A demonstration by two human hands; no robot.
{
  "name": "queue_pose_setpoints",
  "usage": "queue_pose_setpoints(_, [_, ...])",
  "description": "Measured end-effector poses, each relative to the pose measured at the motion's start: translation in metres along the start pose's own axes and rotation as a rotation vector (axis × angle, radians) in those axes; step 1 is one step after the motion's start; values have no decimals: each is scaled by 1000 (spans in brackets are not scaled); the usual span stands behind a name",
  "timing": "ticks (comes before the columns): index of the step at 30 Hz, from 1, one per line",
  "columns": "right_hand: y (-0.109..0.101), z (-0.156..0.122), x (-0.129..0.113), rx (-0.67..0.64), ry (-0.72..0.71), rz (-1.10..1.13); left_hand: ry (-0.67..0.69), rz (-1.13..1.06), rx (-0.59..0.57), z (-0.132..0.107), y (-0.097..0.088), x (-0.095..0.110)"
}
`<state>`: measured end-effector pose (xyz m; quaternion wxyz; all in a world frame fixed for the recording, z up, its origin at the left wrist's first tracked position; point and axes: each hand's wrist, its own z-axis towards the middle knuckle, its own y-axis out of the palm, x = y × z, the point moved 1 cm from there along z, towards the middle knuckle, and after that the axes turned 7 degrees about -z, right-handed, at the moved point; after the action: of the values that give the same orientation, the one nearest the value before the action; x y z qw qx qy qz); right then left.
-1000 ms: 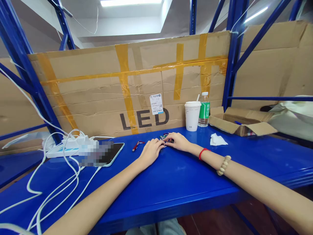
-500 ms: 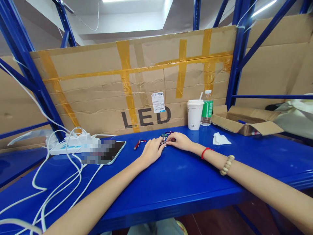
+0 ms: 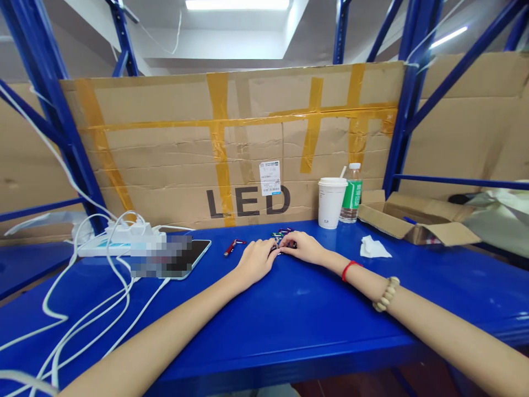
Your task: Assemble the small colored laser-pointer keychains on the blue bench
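On the blue tabletop (image 3: 289, 309) my two hands meet near the middle. The fingers of my left hand (image 3: 256, 261) are bent and pressed together at the tips, around something small and mostly hidden. Close against it, my right hand (image 3: 305, 247) curls its fingers in a pinch; a dark shiny bit shows under them, too small to name. Just beyond the fingertips lies a cluster of small shiny coloured metal pieces (image 3: 278, 235), green, red and purple. To the left of my left hand, a small red metallic cylinder with a thin end piece (image 3: 230, 248) rests alone.
A phone (image 3: 194, 258) lies at the left beside a white power strip (image 3: 103, 248) and tangled white cables (image 3: 61, 317). At the back right stand a white paper cup (image 3: 330, 204) and a water bottle (image 3: 351, 194). A crumpled tissue (image 3: 374, 247) and an open cardboard box (image 3: 433, 220) are farther right.
The camera view has tilted up slightly, so the scene sits lower. Both hands stay together at the same spot, with only slight finger movement.
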<state>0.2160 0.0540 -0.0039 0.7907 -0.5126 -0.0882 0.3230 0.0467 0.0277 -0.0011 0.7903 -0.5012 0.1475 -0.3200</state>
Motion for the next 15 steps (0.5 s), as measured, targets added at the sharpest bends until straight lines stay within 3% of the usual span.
queue_pose_setpoints(15, [4, 2, -5, -5, -9, -23, -88, 13, -14, -5, -1, -1])
